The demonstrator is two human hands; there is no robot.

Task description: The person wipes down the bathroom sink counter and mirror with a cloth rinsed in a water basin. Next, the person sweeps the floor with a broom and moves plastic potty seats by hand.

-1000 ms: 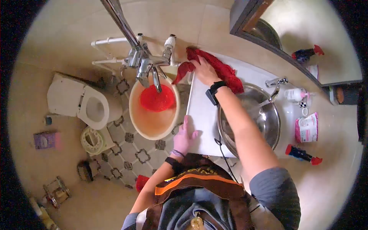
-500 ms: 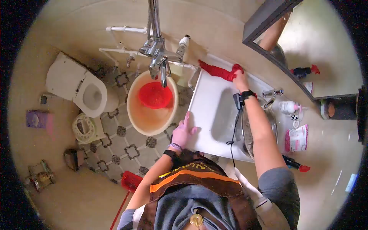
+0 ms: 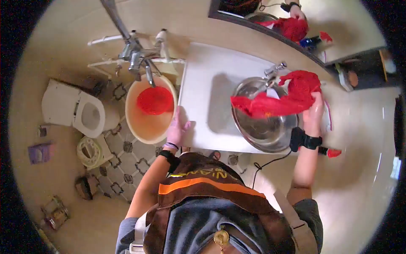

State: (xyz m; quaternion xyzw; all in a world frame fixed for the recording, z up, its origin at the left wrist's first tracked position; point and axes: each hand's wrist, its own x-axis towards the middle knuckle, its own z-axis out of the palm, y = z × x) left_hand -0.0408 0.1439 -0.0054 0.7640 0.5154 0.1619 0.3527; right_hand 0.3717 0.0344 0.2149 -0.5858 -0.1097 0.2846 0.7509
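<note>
My right hand (image 3: 314, 112) grips a bunched red cloth (image 3: 275, 106), whose loose end hangs out to the left over a round metal basin (image 3: 262, 131). That basin sits in the white sink counter (image 3: 201, 89), below a chrome faucet (image 3: 275, 70). My left hand (image 3: 175, 132), in a pink glove, is at the counter's left edge with index finger stretched and thumb apart. It holds nothing. Just left of it stands a cream tub (image 3: 137, 129) with a round red item (image 3: 154, 100) inside.
A tall chrome shower mixer (image 3: 135, 55) juts over the tub. The toilet (image 3: 91, 116) and a potty seat (image 3: 89, 152) are at the left. A mirror (image 3: 321, 38) and a shelf (image 3: 366, 76) line the wall at upper right. A black cord (image 3: 270, 158) trails from my right wrist.
My right hand has lifted the red cloth from the counter's back left corner and carried it right, over the metal basin. My left hand stays by the counter's left edge. The view has shifted right.
</note>
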